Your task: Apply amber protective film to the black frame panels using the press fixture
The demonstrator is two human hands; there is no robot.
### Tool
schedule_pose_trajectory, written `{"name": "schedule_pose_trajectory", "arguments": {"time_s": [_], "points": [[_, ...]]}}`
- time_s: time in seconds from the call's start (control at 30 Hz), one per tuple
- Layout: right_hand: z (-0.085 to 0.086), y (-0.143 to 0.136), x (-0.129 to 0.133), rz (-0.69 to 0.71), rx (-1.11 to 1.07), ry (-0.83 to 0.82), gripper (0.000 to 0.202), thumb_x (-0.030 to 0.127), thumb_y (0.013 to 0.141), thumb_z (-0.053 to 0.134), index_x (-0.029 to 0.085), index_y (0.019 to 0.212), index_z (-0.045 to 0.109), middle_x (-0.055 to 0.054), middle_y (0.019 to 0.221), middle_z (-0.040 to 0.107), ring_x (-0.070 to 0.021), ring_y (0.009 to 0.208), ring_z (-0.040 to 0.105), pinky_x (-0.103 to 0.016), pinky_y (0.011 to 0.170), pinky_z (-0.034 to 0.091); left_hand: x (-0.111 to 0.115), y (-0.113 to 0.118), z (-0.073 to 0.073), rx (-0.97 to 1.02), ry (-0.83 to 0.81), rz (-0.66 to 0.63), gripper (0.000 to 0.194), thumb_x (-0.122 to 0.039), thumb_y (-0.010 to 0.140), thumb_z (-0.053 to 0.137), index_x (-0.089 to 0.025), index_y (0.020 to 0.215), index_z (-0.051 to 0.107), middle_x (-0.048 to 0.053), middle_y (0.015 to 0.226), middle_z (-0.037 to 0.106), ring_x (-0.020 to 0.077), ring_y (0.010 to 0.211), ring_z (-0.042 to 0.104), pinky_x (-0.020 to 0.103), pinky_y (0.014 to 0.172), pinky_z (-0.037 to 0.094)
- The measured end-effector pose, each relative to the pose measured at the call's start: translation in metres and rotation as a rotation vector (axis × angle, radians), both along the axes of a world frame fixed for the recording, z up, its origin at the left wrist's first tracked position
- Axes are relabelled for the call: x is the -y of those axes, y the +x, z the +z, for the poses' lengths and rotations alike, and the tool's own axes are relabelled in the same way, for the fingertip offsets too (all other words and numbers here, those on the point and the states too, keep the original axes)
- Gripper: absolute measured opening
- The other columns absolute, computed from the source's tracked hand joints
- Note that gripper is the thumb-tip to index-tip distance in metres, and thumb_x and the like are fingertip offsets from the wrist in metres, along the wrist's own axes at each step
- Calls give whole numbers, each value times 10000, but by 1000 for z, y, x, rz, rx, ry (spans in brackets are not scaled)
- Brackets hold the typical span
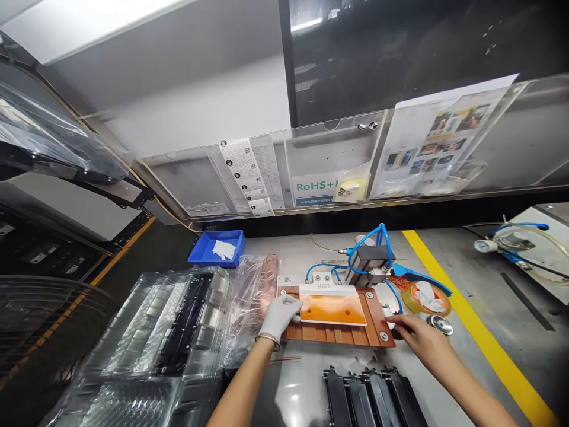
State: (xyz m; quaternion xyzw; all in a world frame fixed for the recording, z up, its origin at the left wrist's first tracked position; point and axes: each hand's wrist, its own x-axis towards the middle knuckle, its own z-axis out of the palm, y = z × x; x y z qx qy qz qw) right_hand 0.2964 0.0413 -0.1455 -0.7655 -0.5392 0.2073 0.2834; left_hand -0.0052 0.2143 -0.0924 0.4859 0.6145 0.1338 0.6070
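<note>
A reddish-brown fixture plate (376, 311) with round metal screws at its corners lies on the metal bench. On top of it rests a rectangular orange sheet (333, 308) with a white border. My left hand (281, 317), in a white glove and with bands at the wrist, has its fingers pinched at the sheet's left edge. My bare right hand (413, 332) is beside the plate's right edge, with thumb and forefinger closed at a small metal part (389, 314) there; the fingertips' exact hold is hard to make out. Behind the plate stands a black pneumatic block (371, 261) with blue hoses.
Several black parts (373, 397) lie in front of the plate. Clear plastic trays (146, 326) fill the left side, near a blue bin (216, 248). Tape rolls (427, 296) and a round metal-topped item (440, 324) sit at right, beside a yellow stripe (475, 326).
</note>
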Motion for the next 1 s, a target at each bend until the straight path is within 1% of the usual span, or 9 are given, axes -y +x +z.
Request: {"name": "schedule_pose_trajectory", "arguments": {"time_s": [0.2,0.37,0.47,0.57,0.63,0.73,0.8,0.9,1.0], "points": [[6,8,-13,12,-16,90,509,697,821,450,256,859,700,-112,927,723,-322,901,683,-459,809,561,-1,0,-3,7,20,8,140,-198,832,637,-152,712,581,-65,576,596,77,462,532,206,477,394],[33,3,23,-31,27,143,650,790,822,432,229,1026,688,-141,1129,659,-351,1105,609,-530,991,477,12,-23,2,2,128,95,186,-332,882,547,-159,838,598,-37,687,609,64,468,505,202,457,349],[47,-9,63,-65,43,137,586,745,861,441,254,1077,678,-109,1149,661,-337,1100,615,-527,1003,483,60,-38,7,-50,211,127,257,-396,872,522,-179,964,624,18,827,652,121,689,600,248,675,474],[50,-24,98,-87,20,69,505,695,880,452,287,1058,692,-85,1134,677,-320,1064,643,-485,939,551,138,-35,4,-68,173,20,457,-328,710,687,-191,1145,657,96,1015,698,240,946,636,370,929,479],[46,-33,113,-96,-6,25,474,671,885,455,297,1041,702,-78,1139,682,-312,1057,652,-466,918,573,187,-26,-3,-26,171,-149,865,-190,569,755,-233,1394,498,119,1406,543,297,1279,497,374,1118,354],[37,-44,123,-97,-45,20,492,679,881,452,287,1014,718,-84,1110,697,-315,1046,659,-489,934,566,226,-13,-11,-77,120,-143,1065,-149,560,725,-287,1513,272,83,1556,367,315,1401,375,400,1165,292],[35,-48,124,-89,-71,31,507,685,883,445,282,1008,727,-89,1097,702,-319,1050,658,-511,950,553,224,-15,-11,-143,102,-165,964,-161,586,701,-317,1473,357,104,1486,469,355,1309,488,468,1118,340],[36,-50,125,-90,-82,30,525,703,872,437,287,993,735,-89,1083,710,-327,1038,666,-538,936,558,200,-38,-6,-271,90,-276,560,-195,640,649,-258,1195,612,162,1184,683,404,1097,628,539,979,426],[35,-47,131,-120,-71,36,541,719,860,428,290,967,740,-87,1070,719,-335,1011,679,-536,885,587,180,-67,-2,-180,-53,-224,324,-242,674,651,-195,990,595,166,997,730,363,986,673,485,903,484]]}}
